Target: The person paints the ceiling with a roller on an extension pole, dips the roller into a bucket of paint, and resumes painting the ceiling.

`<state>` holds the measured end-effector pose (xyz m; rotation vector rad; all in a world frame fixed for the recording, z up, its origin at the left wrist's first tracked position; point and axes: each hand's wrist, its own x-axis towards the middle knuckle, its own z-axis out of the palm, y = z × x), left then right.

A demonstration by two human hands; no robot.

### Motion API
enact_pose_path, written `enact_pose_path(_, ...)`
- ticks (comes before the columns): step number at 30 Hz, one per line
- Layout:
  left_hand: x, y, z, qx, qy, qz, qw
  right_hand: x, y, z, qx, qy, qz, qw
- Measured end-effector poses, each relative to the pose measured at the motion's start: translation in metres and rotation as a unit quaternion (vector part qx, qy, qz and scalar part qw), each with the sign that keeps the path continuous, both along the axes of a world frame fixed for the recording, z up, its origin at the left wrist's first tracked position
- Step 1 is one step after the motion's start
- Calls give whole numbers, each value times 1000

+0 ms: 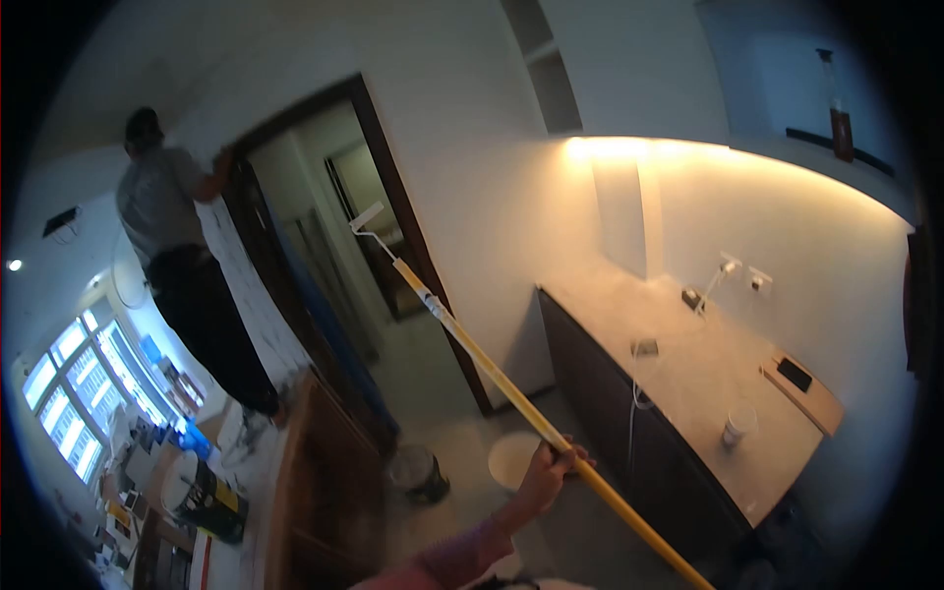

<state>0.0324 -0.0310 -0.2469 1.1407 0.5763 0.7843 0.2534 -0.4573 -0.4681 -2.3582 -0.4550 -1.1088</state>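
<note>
White walls close in this small room, with a warm light strip glowing above a long counter [688, 364] on the right. Nearest, the person's left hand [544, 477] is wrapped shut around the yellow extension pole [511, 393], gripping it partway up; the right hand is out of view, presumably lower on the shaft, so I cannot tell its grip. The pole runs up and away to a paint roller [366, 218] whose sleeve sits against the wall just beside the dark door frame [393, 177]. To roll well here, I'd judge steady even pressure and a line kept just shy of the frame matter most. On the floor below stand a paint bucket [418, 472] and a pale round lid [513, 458]. A paper cup [739, 425] sits near the counter's front edge. Farther off, another person [182, 256] stands raised, reaching the wall beside the doorway.
</note>
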Motion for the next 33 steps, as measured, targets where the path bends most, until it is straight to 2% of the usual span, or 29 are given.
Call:
enact_pose_path(2,2,-23,-26,-53,-14,-19,998,10,-14,36,-8,-100,-37,994)
enact_pose_path(4,5,-39,-32,-118,-17,-33,992,13,-28,77,-29,-174,-71,982)
enact_pose_path(5,7,-45,-37,-155,-24,-44,987,10,-26,100,-28,-214,-132,967)
enact_pose_path(10,4,-56,-59,-320,-33,-84,943,19,-67,189,-73,-307,-134,939)
enact_pose_path(13,-11,-57,-74,-397,-33,-101,912,15,-43,238,-88,-355,-122,923)
enact_pose_path(15,-17,-54,-80,-435,-34,-130,890,-7,-18,291,-111,-392,-128,904)
enact_pose_path(21,-24,-24,-116,-522,-18,-160,838,-52,25,378,-211,-477,-126,844)
enact_pose_path(25,-27,31,-160,-555,-41,-158,815,-92,81,402,-284,-472,-87,830)
enact_pose_path(27,-28,64,-182,-551,-19,-96,829,-101,113,414,-323,-528,2,785)
enact_pose_path(30,-34,111,-216,-495,-47,-52,866,-119,198,401,-341,-473,29,812)
enact_pose_path(32,-41,137,-221,-475,-103,-48,873,-169,281,385,-354,-406,46,841)
enact_pose_path(33,-48,146,-208,-477,-124,-37,869,-188,315,376,-368,-377,45,848)
